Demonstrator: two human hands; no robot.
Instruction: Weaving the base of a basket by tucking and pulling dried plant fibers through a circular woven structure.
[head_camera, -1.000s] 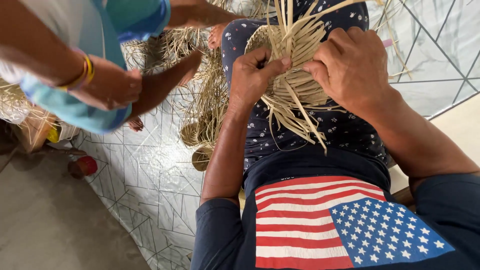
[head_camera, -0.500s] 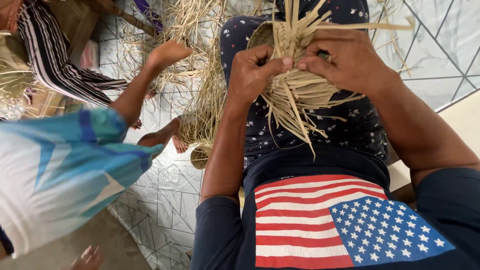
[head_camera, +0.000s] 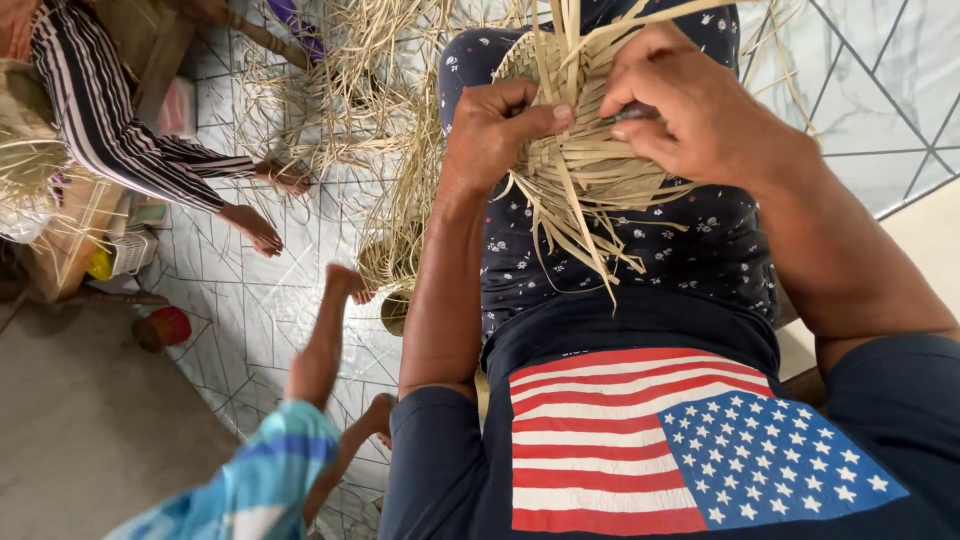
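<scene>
L hand (head_camera: 490, 135) + R hand (head_camera: 690, 110): both grips pinching strips of half-woven pale straw basket (head_camera: 585, 165), resting on lap.

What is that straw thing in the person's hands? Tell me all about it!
The woven piece is made of flat, pale tan strips that look like dried leaf or straw, plaited tightly into a rounded mat. Loose strip ends stick up at the top and hang down at the bottom, unwoven. It rests on the person's lap over dark, flower-dotted cloth. The left hand grips its left edge with the thumb pressed across the weave; the right hand pinches strips at its upper right.
</scene>
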